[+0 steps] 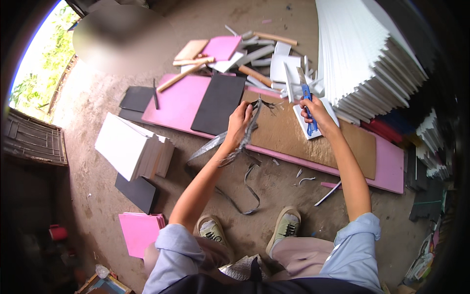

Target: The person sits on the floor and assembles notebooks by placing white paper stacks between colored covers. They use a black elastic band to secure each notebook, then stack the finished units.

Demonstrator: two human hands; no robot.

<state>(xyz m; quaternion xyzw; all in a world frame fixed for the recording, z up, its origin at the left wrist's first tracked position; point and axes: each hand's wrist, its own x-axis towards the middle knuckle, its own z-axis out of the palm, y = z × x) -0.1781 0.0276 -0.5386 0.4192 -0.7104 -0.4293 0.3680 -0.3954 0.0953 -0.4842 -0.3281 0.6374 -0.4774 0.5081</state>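
1. The floor (98, 196) lay beneath everything, brown and stained.
2. A tall stack of white sheets (364, 63) stood at the far right, its edges fanned.
3. A long pink board (390, 164) lay across the floor ahead of the person.
4. A brown board (284, 130) rested on its right part.
5. Scraps (262, 54) in white, grey, pink and tan were heaped just beyond the boards.
6. A white stack (122, 147) sat on the left, near a black sheet (219, 104) that lay on the pink board.
7. Pink sheets (139, 234) were piled nearer the person, at lower left.
8. A frayed grey strap (208, 148) hung from the left hand (239, 122), whose fingers were closed on its upper part; its lower end looped toward the floor.
9. A white block (330, 109) lay on the brown board, behind the right hand (317, 115).
10. A blue knife (307, 92) was gripped in the right hand, fingers wrapped around its handle, blade pointing away from the person.
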